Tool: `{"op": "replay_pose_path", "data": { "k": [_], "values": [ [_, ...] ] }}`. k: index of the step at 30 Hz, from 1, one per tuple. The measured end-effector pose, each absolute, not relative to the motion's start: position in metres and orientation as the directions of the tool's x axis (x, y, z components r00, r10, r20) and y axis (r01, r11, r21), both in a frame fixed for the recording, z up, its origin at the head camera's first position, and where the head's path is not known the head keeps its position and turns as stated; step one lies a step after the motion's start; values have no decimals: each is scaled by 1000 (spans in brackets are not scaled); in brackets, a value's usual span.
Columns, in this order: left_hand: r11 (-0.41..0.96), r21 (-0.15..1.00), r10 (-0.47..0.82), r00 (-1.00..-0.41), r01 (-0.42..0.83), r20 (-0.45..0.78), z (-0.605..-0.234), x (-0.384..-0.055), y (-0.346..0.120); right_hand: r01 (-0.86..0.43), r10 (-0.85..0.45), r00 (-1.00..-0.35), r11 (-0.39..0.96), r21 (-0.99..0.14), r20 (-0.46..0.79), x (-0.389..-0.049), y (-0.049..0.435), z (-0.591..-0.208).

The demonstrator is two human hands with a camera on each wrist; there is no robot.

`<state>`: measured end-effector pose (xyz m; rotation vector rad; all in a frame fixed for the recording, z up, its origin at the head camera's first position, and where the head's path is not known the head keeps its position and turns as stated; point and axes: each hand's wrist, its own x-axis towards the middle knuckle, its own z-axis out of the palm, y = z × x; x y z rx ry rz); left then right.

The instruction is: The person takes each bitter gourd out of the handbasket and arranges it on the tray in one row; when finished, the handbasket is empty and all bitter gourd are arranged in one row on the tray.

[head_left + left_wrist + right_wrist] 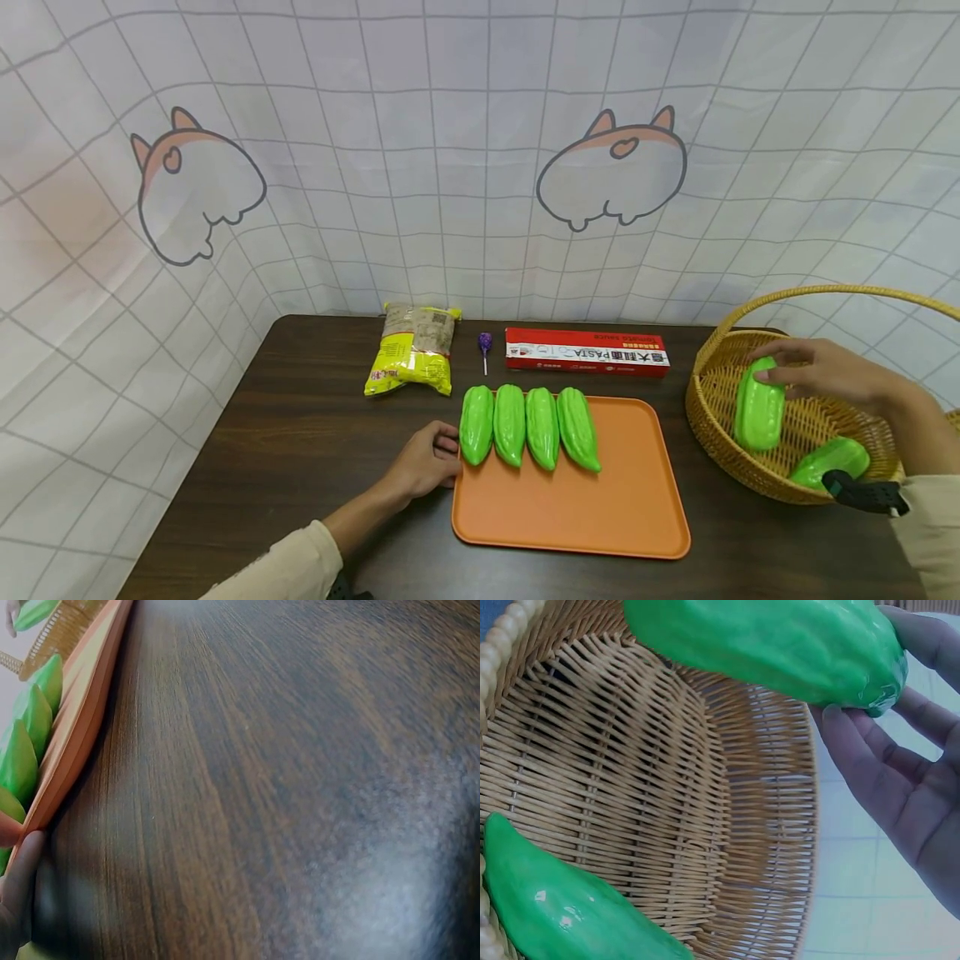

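My right hand (836, 372) pinches one end of a glossy green bitter melon (759, 410) with thumb and fingers, holding it over the wicker basket (705, 410). In the right wrist view the melon (772, 649) hangs above the woven floor, and a second bitter melon (570, 900) lies in the basket. At the left edge of the orange tray (570, 512), my left hand (423, 462) grips the rim; the left wrist view has the thumb (26, 862) against its outer side. Several bitter melons (510, 425) lie side by side along the tray's back left.
Behind the tray are a yellow packet (414, 350), a purple lollipop (485, 343) and a red pasta box (585, 352). The basket's tall handle (825, 290) arches over its opening. A white grid-patterned curtain (450, 167) hangs behind the dark wooden table (300, 433).
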<state>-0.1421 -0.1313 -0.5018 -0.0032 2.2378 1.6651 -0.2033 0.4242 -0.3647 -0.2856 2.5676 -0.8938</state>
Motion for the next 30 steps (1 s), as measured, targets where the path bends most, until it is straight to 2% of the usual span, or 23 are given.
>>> {"op": "replay_pose_path", "data": {
  "k": [17, 30],
  "values": [
    [311, 928, 212, -937, -204, -277, -502, -143, -131, -109, -335, -915, 742, -662, -224, -188, 407, -354],
    [324, 924, 208, -938, -203, -279, -502, -143, -131, -158, -484, -853, 594, -789, -194, -174, 379, -351]
  ]
}}
